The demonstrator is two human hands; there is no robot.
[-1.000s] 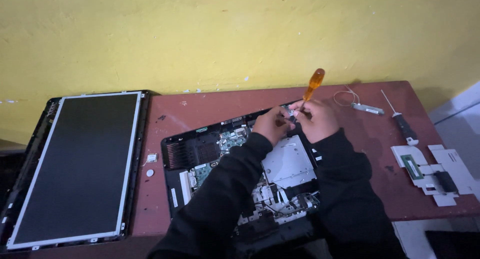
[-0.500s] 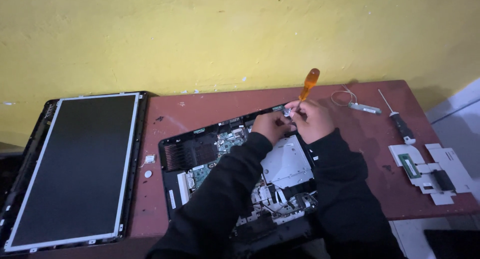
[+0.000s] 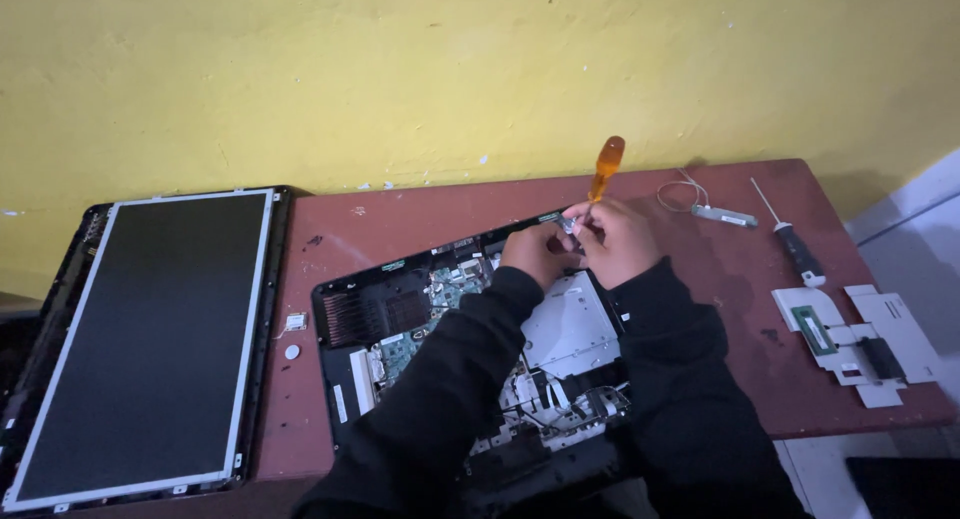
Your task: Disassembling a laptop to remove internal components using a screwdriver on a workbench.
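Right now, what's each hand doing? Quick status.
Left hand: closed on a small metal part at the open laptop's far edge.
Right hand: closed on the orange-handled screwdriver.

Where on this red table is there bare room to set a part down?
Bare strip of table between wall and opened laptop base; another between the base and black screwdriver. Crowded: right edge with white cover plates, left side with screen panel.

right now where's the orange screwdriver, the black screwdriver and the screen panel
orange screwdriver (image 3: 606,163), head view, on its orange handle above the right hand (image 3: 618,241)
black screwdriver (image 3: 797,249), head view, on its black handle, lying on the table
screen panel (image 3: 150,339), head view, on the dark middle of its face
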